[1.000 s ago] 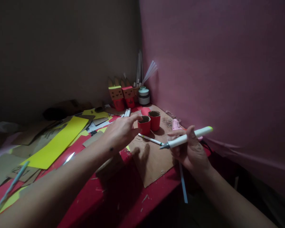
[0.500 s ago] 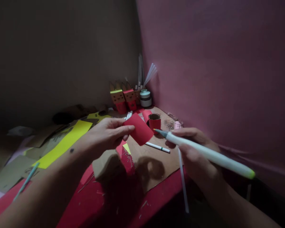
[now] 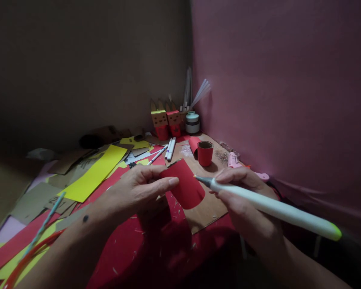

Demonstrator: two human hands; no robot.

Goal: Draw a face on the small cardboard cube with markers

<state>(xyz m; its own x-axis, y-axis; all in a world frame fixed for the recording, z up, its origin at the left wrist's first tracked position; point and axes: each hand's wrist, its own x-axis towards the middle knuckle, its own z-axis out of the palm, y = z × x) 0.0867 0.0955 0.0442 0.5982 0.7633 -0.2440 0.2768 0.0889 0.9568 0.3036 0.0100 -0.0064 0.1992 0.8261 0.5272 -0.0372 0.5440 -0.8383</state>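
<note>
My left hand pinches a red paper-covered cardboard tube between thumb and fingers, tilted over the table. A bit of brown edge shows at its upper end. In my right hand is a white felt-tip marker, uncapped, with a yellow-green end. The marker's tip is at the tube's right side, touching it or just short of it; I cannot tell which. Behind the hands a similar red tube stands upright on the brown board, beside a curled red piece.
Two cardboard figures with drawn faces stand at the back by a lidded jar. Several white markers lie before them. Yellow paper strips and cardboard scraps cover the left. A pink glue gun lies near the pink wall.
The red tube has come lower and turned to show its curved side. The marker tip has moved from above its edge to its side. The view has shifted slightly left.
</note>
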